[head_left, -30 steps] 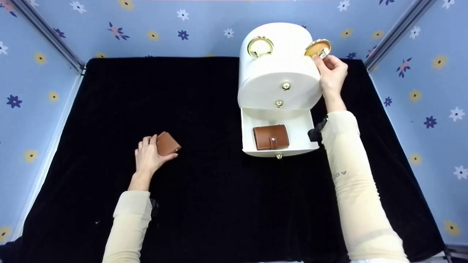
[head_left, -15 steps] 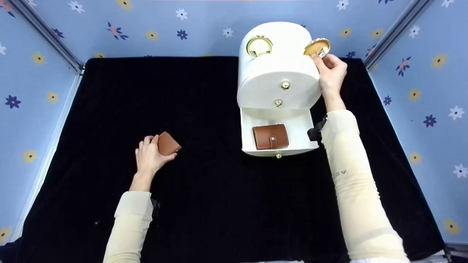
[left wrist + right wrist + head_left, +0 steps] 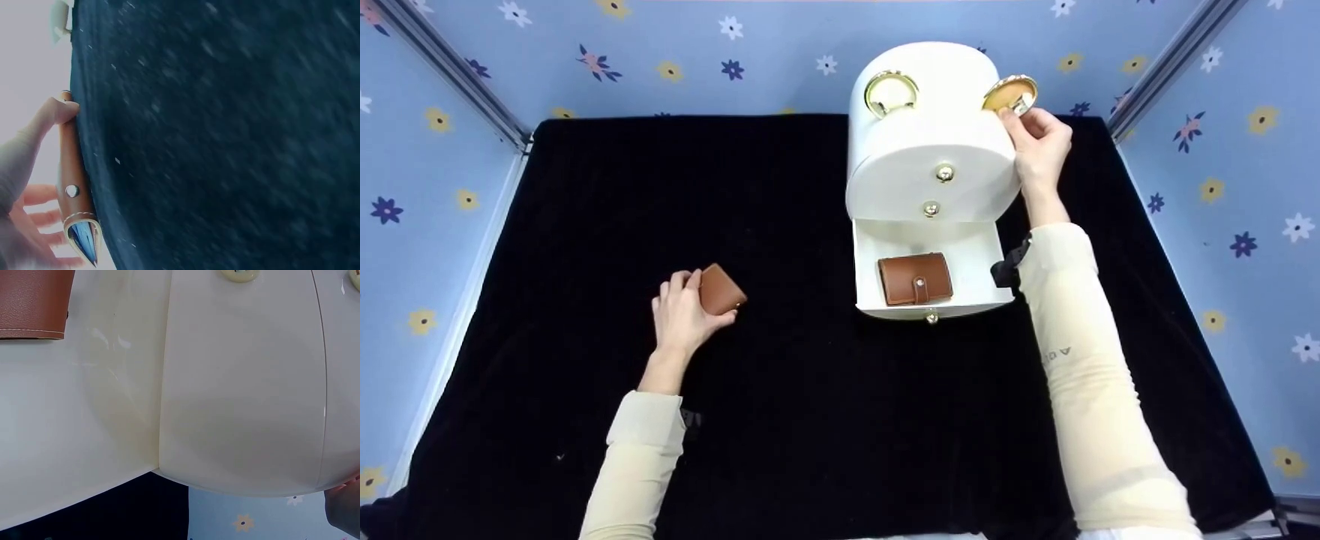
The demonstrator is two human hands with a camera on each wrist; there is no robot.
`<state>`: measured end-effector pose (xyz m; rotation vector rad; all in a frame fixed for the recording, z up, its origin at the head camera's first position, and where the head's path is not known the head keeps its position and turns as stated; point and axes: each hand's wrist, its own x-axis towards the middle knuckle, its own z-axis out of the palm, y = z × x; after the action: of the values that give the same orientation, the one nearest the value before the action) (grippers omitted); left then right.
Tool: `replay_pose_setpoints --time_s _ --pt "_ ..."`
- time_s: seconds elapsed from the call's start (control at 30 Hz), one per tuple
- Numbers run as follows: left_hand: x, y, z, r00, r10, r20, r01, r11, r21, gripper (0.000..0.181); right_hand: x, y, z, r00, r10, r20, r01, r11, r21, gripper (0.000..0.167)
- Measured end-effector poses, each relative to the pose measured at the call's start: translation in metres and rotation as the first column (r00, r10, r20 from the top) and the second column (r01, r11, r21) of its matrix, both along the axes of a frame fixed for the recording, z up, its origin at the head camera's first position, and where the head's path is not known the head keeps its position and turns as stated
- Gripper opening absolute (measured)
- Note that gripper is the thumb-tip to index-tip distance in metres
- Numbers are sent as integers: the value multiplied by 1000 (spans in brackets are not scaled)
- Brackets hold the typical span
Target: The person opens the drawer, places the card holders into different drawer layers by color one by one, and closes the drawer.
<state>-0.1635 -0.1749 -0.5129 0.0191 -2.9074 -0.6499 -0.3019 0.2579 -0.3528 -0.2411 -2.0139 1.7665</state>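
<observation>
A small brown leather card wallet (image 3: 721, 290) is held in my left hand (image 3: 682, 319) over the black cloth. The left wrist view shows this wallet (image 3: 72, 163) edge-on, with its metal snap, the thumb over its top end and the fingers behind. My right hand (image 3: 1041, 146) pinches the lower edge of the right gold-rimmed round piece (image 3: 1009, 96) on a white rounded drawer box (image 3: 930, 184). The bottom drawer (image 3: 877, 236) is pulled out. Another brown snap wallet (image 3: 916, 279) lies in it, left of centre.
A matching gold-rimmed round piece (image 3: 891, 91) is at the box's upper left. Gold knobs (image 3: 945, 173) mark the drawer fronts. Black cloth (image 3: 780, 405) covers the table, and blue flowered panels (image 3: 697, 45) stand around it.
My left hand, with the wallet, has shifted slightly right and away from me during the last half second. The right hand keeps its hold, and the drawer stays pulled out.
</observation>
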Motion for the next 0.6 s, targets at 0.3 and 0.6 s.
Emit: replay_pose_setpoints --time_s 0.3,0.6 --pt "2 23 17 999 -34 -14 34 999 24 83 -3 1 -2 1000 2 3 -2 1000 -16 12" --pt "6 45 36 997 -83 -9 83 996 39 83 0 0 0 1000 5 -4 -5 1000 -9 13"
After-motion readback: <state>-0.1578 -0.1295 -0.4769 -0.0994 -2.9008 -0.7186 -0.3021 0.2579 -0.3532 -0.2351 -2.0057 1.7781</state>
